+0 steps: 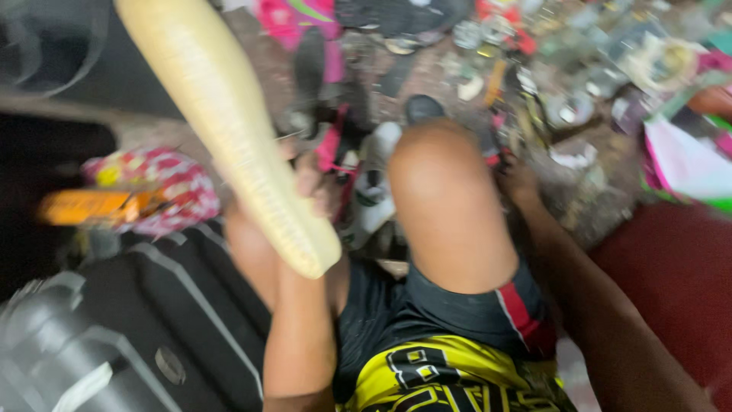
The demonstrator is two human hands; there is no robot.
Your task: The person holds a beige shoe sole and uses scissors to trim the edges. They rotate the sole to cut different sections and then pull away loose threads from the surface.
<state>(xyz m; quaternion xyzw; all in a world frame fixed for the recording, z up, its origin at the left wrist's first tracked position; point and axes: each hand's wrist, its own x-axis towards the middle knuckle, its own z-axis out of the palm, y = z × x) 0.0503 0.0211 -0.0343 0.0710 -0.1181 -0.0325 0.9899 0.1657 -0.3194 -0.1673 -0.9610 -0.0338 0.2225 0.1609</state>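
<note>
The view is blurred by motion. My left hand [311, 183] grips a long cream-coloured shoe sole [229, 130], which slants from the top left down to the middle of the frame and covers most of the fingers. My raised bare knee [446, 198] fills the middle. My right arm runs past the knee on the right. My right hand [520, 183] rests low beside the knee among small items on the ground. The knee partly hides it, and its fingers are too blurred to read.
A black hard case [152, 320] lies at the lower left, with a red-and-white patterned bag [164, 187] and an orange object [84, 206] above it. Shoes, a white bottle [375, 191], pink pieces and several small tools litter the ground ahead. A dark red surface [671, 267] lies at right.
</note>
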